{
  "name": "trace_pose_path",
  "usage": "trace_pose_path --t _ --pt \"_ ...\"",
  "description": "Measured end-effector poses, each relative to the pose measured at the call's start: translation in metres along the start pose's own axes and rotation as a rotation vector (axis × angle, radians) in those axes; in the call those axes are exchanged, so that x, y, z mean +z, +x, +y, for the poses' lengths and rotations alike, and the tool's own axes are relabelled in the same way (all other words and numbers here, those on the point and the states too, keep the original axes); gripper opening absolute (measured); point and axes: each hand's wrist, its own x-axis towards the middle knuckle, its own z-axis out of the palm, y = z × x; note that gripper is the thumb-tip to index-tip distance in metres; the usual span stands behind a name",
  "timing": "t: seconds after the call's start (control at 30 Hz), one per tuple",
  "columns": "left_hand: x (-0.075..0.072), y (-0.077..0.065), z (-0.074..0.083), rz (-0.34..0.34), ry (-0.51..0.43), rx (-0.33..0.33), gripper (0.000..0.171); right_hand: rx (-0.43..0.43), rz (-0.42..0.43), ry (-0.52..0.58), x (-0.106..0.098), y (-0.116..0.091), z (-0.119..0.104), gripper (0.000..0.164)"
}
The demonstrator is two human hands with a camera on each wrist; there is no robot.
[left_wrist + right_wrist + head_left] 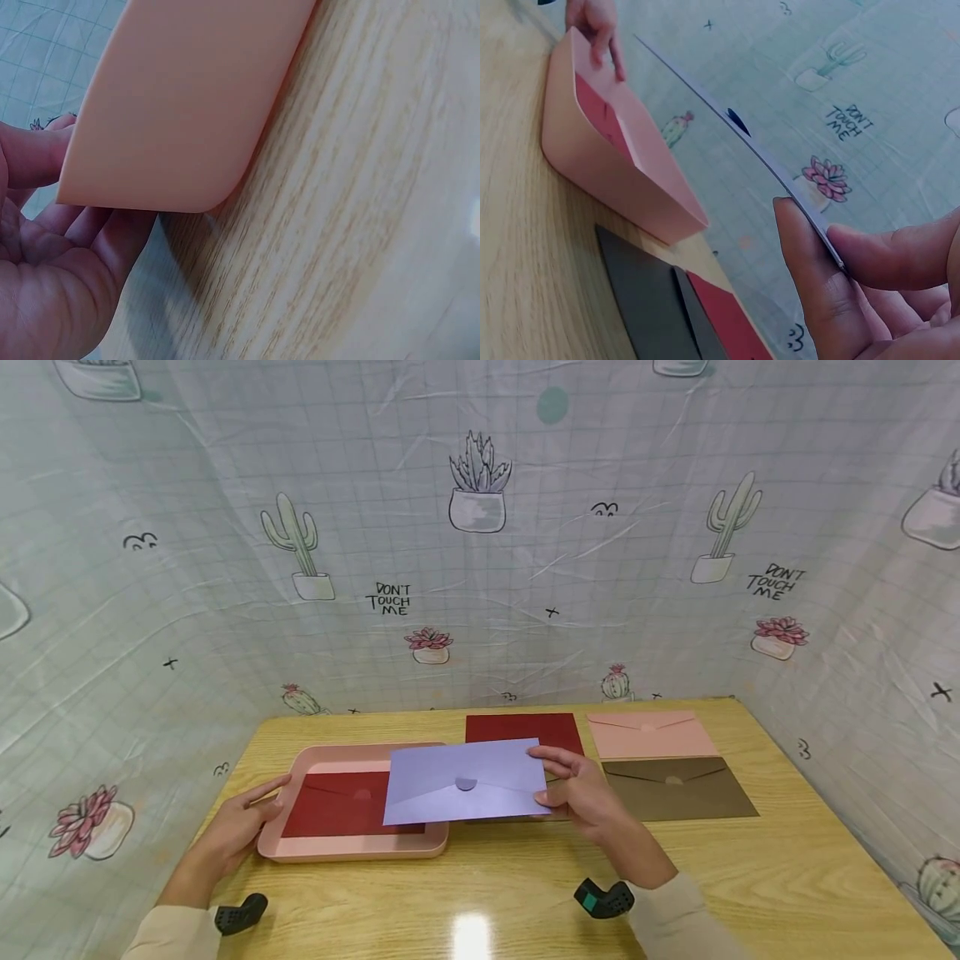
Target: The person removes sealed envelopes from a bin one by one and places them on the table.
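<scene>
A lavender envelope (465, 781) with a round flap seal hangs in the air, overlapping the right end of the tray in the head view. My right hand (581, 785) pinches its right edge between thumb and fingers; the right wrist view shows the envelope (727, 120) almost edge-on. At left, my left hand (236, 827) grips the left wall of a pink tray (352, 847), its thumb (34, 154) at the rim. Inside the tray lies a dark red envelope (330, 806), partly covered by the lavender one in the head view.
Right of the tray, a dark red envelope (521, 727) and a pink envelope (652, 735) lie at the back of the wooden table (517, 885). A brown envelope (675, 789) lies in front of the pink one. Another dark envelope (649, 300) is mostly hidden beneath the lavender one.
</scene>
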Motion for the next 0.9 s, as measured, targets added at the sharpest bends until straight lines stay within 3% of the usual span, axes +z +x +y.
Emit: trace_pose_path --t 0.9 --pt "0.0 0.0 0.002 0.012 0.02 -0.004 0.059 0.031 -0.006 0.021 -0.059 -0.017 -0.009 0.073"
